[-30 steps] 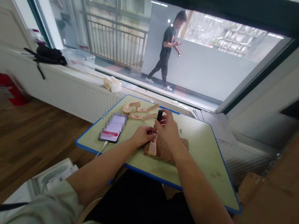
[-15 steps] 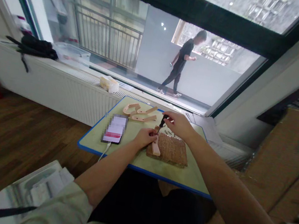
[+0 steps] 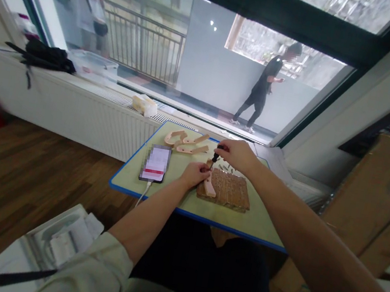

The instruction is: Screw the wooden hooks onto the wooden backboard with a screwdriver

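My right hand point(image 3: 234, 153) is closed around the black handle of a screwdriver point(image 3: 216, 155), which points down at a pale wooden piece point(image 3: 210, 187). Fingers of my left hand point(image 3: 196, 173) pinch that wooden piece near the screwdriver's tip; whether a screw is there is too small to tell. Beneath the piece lies a brown, rough-faced wooden board point(image 3: 230, 191), close to the table's front edge. Several small metal bits point(image 3: 227, 167), perhaps screws, are scattered behind the board. More pale wooden pieces point(image 3: 191, 150), some bent at an angle, rest at the back left of the table.
A phone point(image 3: 155, 163) with a white cable lies on the blue-edged table point(image 3: 129, 182), left of my hands. Behind stand a radiator point(image 3: 97, 124) and a window sill with a black bag point(image 3: 47, 56). A cardboard box point(image 3: 384, 197) is at the right. Two people are beyond the glass.
The view has shifted slightly, and both hands keep their holds on the screwdriver and wooden piece. Outside, one person has walked to the right, and another has come further into sight at the left.
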### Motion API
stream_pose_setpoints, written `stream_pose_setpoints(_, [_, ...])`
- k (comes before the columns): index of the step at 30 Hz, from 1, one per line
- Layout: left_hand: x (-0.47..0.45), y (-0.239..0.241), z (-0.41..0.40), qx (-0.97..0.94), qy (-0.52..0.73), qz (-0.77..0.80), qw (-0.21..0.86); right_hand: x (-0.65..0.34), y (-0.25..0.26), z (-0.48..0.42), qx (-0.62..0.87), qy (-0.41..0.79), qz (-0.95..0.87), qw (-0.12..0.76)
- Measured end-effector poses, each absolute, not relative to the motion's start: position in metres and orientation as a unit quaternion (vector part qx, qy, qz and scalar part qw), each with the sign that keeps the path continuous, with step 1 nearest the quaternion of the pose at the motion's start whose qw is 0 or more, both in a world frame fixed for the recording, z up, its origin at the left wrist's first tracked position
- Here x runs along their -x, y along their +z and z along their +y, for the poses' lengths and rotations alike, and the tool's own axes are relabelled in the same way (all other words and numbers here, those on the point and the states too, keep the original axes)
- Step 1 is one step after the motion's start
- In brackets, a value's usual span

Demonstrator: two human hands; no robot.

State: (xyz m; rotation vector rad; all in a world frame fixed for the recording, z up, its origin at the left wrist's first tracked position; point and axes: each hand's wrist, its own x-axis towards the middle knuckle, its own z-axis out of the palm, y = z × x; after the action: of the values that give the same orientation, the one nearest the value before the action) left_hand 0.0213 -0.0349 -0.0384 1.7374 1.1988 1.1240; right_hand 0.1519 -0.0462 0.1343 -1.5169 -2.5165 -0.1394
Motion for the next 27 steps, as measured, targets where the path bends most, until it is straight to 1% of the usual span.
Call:
stream_pose_setpoints(7, [-0.023, -0.046, -0.031, -0.671, 0.449, 0.454, 0.377, -0.151, 0.13, -0.055, 0.559, -0.062, -0.818, 0.124])
stream_pose_setpoints(9, [-0.023, -0.047, -0.03, -0.674, 0.449, 0.448, 0.378, -0.151, 0.129, -0.058, 0.566, -0.084, -0.813, 0.11])
stream_pose_setpoints(14, [-0.022, -0.049, -0.03, -0.676, 0.453, 0.446, 0.374, -0.144, 0.134, -0.057, 0.564, -0.148, -0.812, 0.039])
stream_pose_setpoints(16, [-0.022, -0.049, -0.03, -0.676, 0.452, 0.45, 0.369, -0.142, 0.135, -0.054, 0.577, -0.16, -0.8, 0.023])
stream_pose_setpoints(21, [-0.021, -0.046, -0.031, -0.675, 0.452, 0.459, 0.359, -0.136, 0.136, -0.05, 0.612, -0.173, -0.772, 0.015])
stream_pose_setpoints(27, [-0.02, -0.044, -0.032, -0.68, 0.45, 0.455, 0.358, -0.13, 0.135, -0.044, 0.59, -0.142, -0.795, 0.012])
